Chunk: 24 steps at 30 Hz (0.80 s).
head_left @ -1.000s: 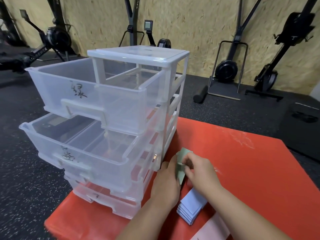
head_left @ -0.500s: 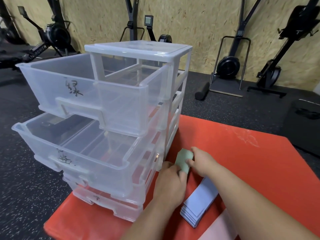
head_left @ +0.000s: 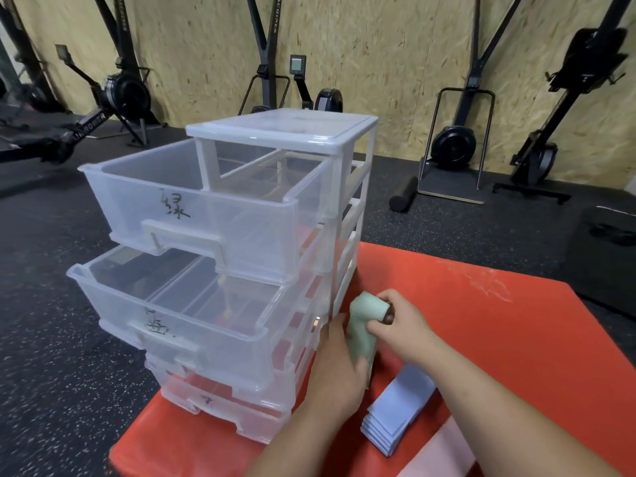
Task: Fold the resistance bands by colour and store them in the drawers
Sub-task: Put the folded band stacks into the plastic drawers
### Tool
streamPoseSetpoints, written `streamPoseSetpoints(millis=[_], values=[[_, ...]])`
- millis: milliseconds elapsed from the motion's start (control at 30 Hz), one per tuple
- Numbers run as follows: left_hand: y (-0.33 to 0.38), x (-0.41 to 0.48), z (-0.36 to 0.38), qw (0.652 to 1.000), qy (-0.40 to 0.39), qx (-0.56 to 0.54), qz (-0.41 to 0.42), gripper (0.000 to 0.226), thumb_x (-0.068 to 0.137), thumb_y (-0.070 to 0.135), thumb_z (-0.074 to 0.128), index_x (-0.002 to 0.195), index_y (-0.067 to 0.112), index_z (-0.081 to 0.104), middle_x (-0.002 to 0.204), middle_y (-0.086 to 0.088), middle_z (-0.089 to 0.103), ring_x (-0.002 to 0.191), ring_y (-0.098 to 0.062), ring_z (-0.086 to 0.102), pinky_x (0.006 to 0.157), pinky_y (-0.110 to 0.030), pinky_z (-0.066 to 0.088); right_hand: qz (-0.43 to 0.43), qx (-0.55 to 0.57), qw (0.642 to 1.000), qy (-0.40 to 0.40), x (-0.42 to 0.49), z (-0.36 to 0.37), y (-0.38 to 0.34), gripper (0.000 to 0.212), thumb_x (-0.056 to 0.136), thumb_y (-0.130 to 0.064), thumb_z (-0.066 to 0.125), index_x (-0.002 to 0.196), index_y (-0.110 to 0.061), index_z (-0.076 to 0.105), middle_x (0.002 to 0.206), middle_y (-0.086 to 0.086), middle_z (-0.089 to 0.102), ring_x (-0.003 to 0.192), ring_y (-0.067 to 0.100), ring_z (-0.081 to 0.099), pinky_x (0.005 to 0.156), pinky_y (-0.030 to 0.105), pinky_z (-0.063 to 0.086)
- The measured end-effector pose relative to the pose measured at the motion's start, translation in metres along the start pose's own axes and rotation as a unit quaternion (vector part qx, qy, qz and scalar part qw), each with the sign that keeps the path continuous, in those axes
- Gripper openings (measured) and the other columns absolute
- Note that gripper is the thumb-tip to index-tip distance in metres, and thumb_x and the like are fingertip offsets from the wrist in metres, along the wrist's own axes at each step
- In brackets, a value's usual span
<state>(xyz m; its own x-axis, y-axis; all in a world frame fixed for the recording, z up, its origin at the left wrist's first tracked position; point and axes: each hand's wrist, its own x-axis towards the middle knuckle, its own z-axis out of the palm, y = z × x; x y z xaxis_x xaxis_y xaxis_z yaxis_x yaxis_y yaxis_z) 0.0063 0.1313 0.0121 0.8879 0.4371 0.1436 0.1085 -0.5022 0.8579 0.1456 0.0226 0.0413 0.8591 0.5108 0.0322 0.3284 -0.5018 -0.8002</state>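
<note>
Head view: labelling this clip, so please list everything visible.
drawer unit: one, clear, on mat's left
open drawers: two, clear, unit's top
mat: one, red, under unit
green band: one, pale green, between hands
folded bands: one stack, lilac, by right forearm
pink bands: count unclear, pale pink, bottom edge
foam roller: one, black, floor behind
exercise machines: several, black, along wall
left hand: grips green band's lower part
right hand: fingers pinch its top
</note>
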Motion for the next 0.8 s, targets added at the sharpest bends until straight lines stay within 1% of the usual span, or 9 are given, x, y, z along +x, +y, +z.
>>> streamPoseSetpoints(millis=[33,67,167,233,300,400,467,633,800], values=[[0.009,-0.003,-0.004,0.999,0.01,-0.035,0.018,0.054,0.097,0.024,0.059,0.141,0.044,0.035,0.132,0.034,0.046,0.122,0.017,0.05,0.099,-0.009,0.041,-0.018,0.049,0.999,0.005,-0.01,-0.004,-0.008,0.037,0.072,-0.018,0.073,0.105,-0.029,0.06,0.089,-0.002,0.071,0.078,0.019,0.066,0.068,0.029,0.051],[0.018,-0.005,-0.008,0.997,0.021,-0.061,0.034,0.055,0.099,0.022,0.059,0.143,0.046,0.035,0.136,0.037,0.046,0.126,0.022,0.046,0.103,-0.008,0.039,-0.036,0.095,0.995,0.004,-0.021,-0.009,-0.018,0.037,0.072,-0.014,0.071,0.106,-0.026,0.062,0.092,0.001,0.072,0.082,0.018,0.068,0.072,0.029,0.053],[0.051,-0.016,-0.02,0.99,0.046,-0.114,0.064,0.054,0.102,0.022,0.059,0.15,0.043,0.044,0.14,0.025,0.06,0.13,0.005,0.056,0.109,-0.023,0.046,-0.062,0.17,0.983,0.018,-0.053,-0.031,-0.048,0.042,0.081,0.011,0.068,0.111,-0.018,0.065,0.101,0.006,0.075,0.09,0.013,0.071,0.078,0.025,0.057],[0.081,-0.03,-0.032,0.988,0.051,-0.128,0.071,0.04,0.102,0.024,0.062,0.133,0.049,0.056,0.121,0.029,0.068,0.114,0.007,0.063,0.095,-0.014,0.049,-0.077,0.201,0.976,0.034,-0.073,-0.049,-0.067,0.044,0.085,0.016,0.065,0.114,-0.016,0.066,0.107,0.005,0.077,0.098,0.014,0.073,0.085,0.027,0.058],[0.102,-0.042,-0.043,0.985,0.067,-0.13,0.091,0.029,0.1,0.03,0.067,0.118,0.051,0.061,0.113,0.029,0.07,0.107,0.008,0.066,0.087,-0.013,0.05,-0.085,0.243,0.965,0.039,-0.093,-0.064,-0.085,0.041,0.09,0.014,0.061,0.119,-0.014,0.067,0.111,0.006,0.078,0.104,0.018,0.074,0.089,0.035,0.06],[0.129,-0.057,-0.059,0.98,0.058,-0.153,0.113,0.025,0.099,0.031,0.068,0.123,0.038,0.066,0.114,0.02,0.073,0.106,0.003,0.068,0.091,-0.022,0.053,-0.083,0.304,0.948,0.046,-0.121,-0.083,-0.11,0.033,0.098,0.007,0.054,0.121,-0.012,0.069,0.11,0.008,0.078,0.1,0.023,0.074,0.085,0.043,0.06],[0.145,-0.068,-0.071,0.979,0.038,-0.159,0.123,0.024,0.101,0.025,0.066,0.125,0.03,0.068,0.112,0.015,0.075,0.102,0.0,0.07,0.087,-0.021,0.054,-0.086,0.331,0.939,0.045,-0.137,-0.09,-0.123,0.029,0.1,0.002,0.054,0.122,-0.01,0.07,0.113,0.013,0.077,0.103,0.03,0.073,0.089,0.049,0.058],[0.173,-0.097,-0.1,0.976,0.024,-0.13,0.171,0.025,0.102,0.022,0.067,0.126,0.028,0.068,0.104,0.009,0.077,0.092,-0.003,0.072,0.078,-0.015,0.052,-0.073,0.401,0.913,0.017,-0.176,-0.089,-0.151,0.027,0.107,-0.011,0.051,0.125,-0.006,0.07,0.117,0.023,0.075,0.114,0.043,0.07,0.104,0.056,0.054],[0.185,-0.111,-0.132,0.972,0.109,-0.136,0.16,0.032,0.095,0.035,0.07,0.127,0.032,0.069,0.1,0.011,0.076,0.088,-0.007,0.072,0.081,-0.032,0.06,-0.103,0.382,0.918,-0.008,-0.204,-0.076,-0.191,0.029,0.11,-0.022,0.051,0.128,-0.009,0.069,0.119,0.016,0.076,0.112,0.033,0.074,0.097,0.046,0.057]])
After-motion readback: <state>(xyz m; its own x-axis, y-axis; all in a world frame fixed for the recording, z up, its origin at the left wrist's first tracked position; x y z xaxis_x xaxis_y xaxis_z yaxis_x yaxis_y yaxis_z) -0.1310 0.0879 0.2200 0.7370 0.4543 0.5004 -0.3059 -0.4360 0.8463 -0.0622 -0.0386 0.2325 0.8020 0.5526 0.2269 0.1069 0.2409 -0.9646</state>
